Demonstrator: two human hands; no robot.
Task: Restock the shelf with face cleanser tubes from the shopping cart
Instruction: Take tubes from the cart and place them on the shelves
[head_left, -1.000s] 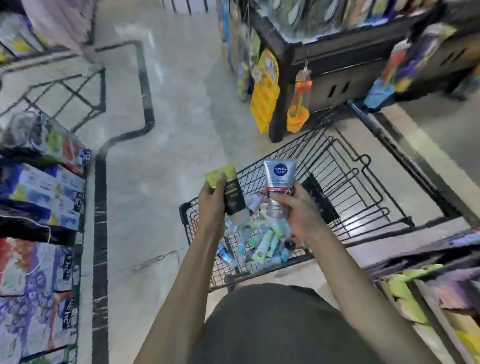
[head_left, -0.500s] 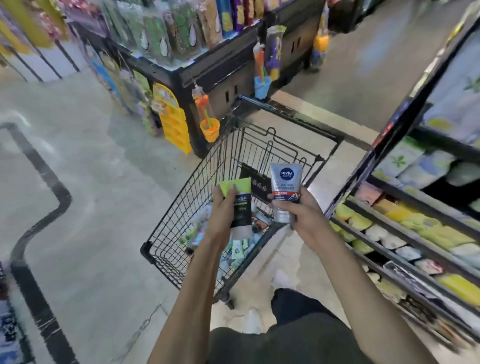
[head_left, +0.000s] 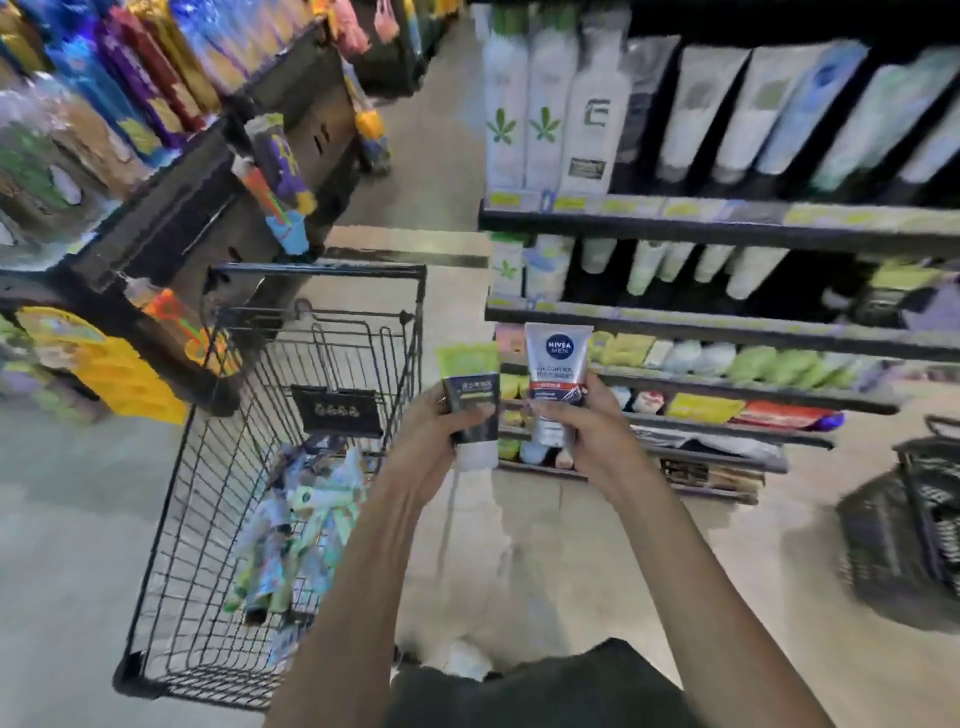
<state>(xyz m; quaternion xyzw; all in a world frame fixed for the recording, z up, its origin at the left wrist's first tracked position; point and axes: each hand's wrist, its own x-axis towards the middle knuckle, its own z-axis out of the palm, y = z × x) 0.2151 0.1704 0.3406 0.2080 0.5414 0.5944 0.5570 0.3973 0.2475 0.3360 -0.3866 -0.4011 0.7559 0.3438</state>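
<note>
My left hand (head_left: 426, 441) grips a black tube with a green crimped end (head_left: 470, 395), held upright. My right hand (head_left: 587, 431) grips a silver Nivea Men tube (head_left: 557, 374), also upright, right beside the first. Both tubes are raised in front of the lower shelves (head_left: 727, 332), which carry rows of tubes and packets. The black wire shopping cart (head_left: 218, 457) stands to my left, with several more cleanser tubes (head_left: 306, 519) piled in its basket.
A dark display stand (head_left: 197, 208) with hanging toys and snack packs sits behind the cart on the left. Black baskets (head_left: 914, 519) stand on the floor at the right. Upper shelves hold tall white tubes (head_left: 550, 114). Pale floor lies between cart and shelf.
My view has swung right from the cart toward the shelf. Both hands, still holding their tubes, have moved away from over the cart to in front of the lower shelves.
</note>
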